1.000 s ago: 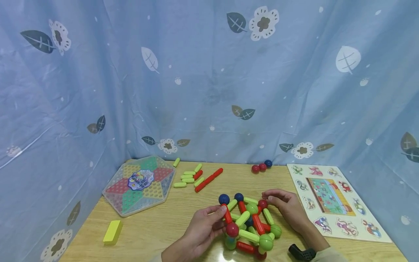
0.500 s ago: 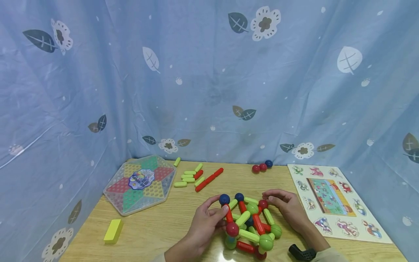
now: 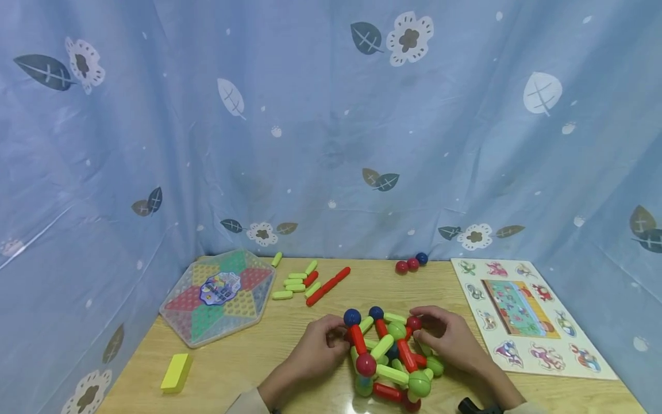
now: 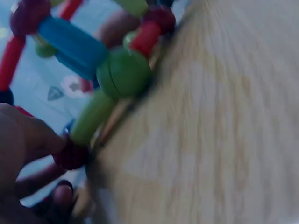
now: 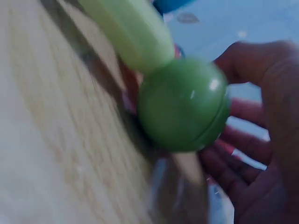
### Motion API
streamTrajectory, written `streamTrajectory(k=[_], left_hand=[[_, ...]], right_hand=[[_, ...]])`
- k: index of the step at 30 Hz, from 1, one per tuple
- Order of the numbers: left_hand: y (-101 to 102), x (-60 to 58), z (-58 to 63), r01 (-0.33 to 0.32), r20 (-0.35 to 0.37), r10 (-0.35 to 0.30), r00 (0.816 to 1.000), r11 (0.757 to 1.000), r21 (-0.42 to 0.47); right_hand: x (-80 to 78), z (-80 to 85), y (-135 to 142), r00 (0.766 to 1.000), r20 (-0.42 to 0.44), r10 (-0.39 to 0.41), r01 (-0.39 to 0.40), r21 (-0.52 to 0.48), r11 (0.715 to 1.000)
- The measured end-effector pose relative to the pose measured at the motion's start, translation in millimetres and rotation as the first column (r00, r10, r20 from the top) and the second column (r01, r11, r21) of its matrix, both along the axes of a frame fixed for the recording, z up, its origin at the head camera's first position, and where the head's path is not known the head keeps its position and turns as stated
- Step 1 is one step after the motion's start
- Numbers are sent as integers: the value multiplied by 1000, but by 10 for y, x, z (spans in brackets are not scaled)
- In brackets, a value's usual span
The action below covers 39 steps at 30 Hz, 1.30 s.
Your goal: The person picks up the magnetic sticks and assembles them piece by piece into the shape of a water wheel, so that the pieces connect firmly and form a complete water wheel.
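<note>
A structure of magnetic rods (image 3: pixel 393 374) and balls stands on the wooden table, in red, blue and light green. My left hand (image 3: pixel 318 351) is at its left side. In the left wrist view, thumb and fingers pinch a dark red ball (image 4: pixel 71 155) low on the structure. On the opposite side, my right hand (image 3: pixel 455 339) curls around the structure near another dark red ball (image 3: pixel 414 323). The right wrist view has a green ball (image 5: pixel 184 105) in front of the right hand's fingers, hiding the fingertips. A blue rod (image 4: pixel 72 42) shows on the structure's near side.
Several loose green rods (image 3: pixel 295 282) and a line of red rods (image 3: pixel 328 286) lie behind. Loose balls (image 3: pixel 412 264) sit at the back. A hexagonal game board (image 3: pixel 217 299) and yellow block (image 3: pixel 176 374) are left; a picture puzzle board (image 3: pixel 535 322) is right.
My left hand has slid down from the upper red rod to the structure's lower left. The right hand has moved in closer around the right side. The structure stays in about the same place.
</note>
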<state>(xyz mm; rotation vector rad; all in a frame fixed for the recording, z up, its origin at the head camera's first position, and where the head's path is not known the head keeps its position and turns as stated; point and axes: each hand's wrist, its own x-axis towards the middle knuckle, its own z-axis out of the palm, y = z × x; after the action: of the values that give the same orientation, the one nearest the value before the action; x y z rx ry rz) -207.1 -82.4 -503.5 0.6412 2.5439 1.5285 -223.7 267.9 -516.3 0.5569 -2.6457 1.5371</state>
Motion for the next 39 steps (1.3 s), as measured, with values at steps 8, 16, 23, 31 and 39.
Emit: streamTrajectory(k=[8, 16, 23, 31, 39], left_hand=[[-36, -34, 17, 107, -52, -110, 993, 992, -72], [-187, -19, -20, 234, 7, -234, 972, 971, -44], [-453, -350, 30, 58, -45, -60, 997, 997, -53], [-368, -745, 1, -296, -335, 207, 919, 924, -241], [-174, -827, 4, -420, -482, 153, 863, 748, -514]], right_hand=[[-11, 2, -58, 999, -25, -44, 46, 44, 998], [-208, -78, -75, 996, 30, 82, -81, -61, 995], [-354, -93, -127, 984, 57, 171, -166, -85, 982], [-383, -119, -145, 983, 53, 175, -170, -86, 982], [-368, -119, -144, 985, 68, 159, -153, -88, 984]])
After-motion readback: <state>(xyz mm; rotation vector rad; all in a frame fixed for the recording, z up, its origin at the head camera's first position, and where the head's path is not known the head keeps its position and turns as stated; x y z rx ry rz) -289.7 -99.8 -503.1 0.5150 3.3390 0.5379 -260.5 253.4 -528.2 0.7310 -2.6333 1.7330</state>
